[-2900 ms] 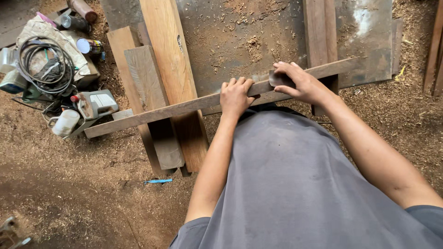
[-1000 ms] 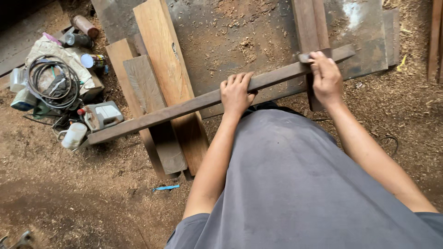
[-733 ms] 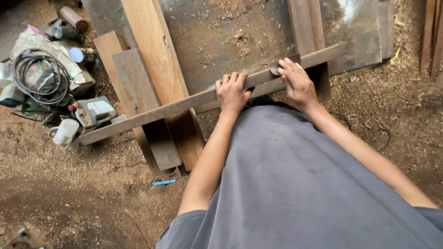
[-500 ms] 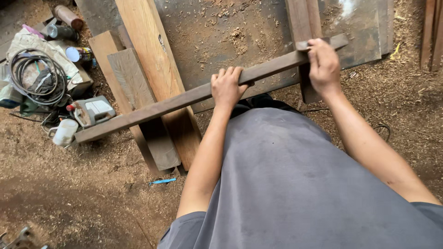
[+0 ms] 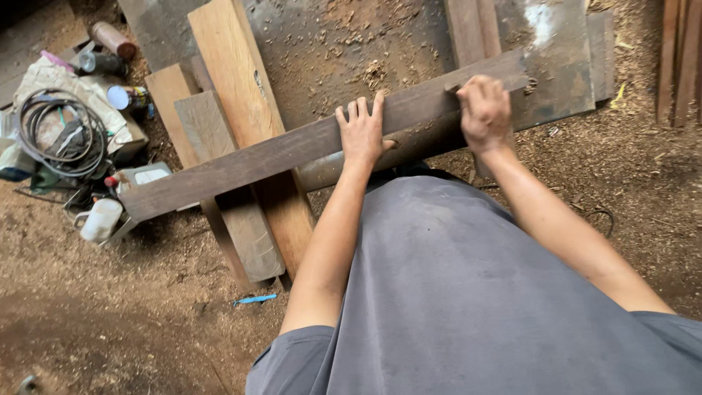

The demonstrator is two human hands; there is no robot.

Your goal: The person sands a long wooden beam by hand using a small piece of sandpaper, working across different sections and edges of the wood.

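Note:
A long dark brown plank runs slantwise across the scene, from low left to upper right, in front of my body. My left hand lies flat on its middle, fingers spread, pressing it down. My right hand is closed near the plank's right end, its fingers curled over a small dark block that rests against the wood. Only a corner of the block shows. My grey shirt fills the lower right of the view.
Lighter boards lie stacked under the plank on a dusty metal sheet. At the left are a coiled cable, a power tool, a white mug and cans. A blue pen lies in the sawdust. More planks lie at the right.
My right hand has slid back and forth along the plank with the block, and is again near the right end. My left hand has stayed pressed on the middle.

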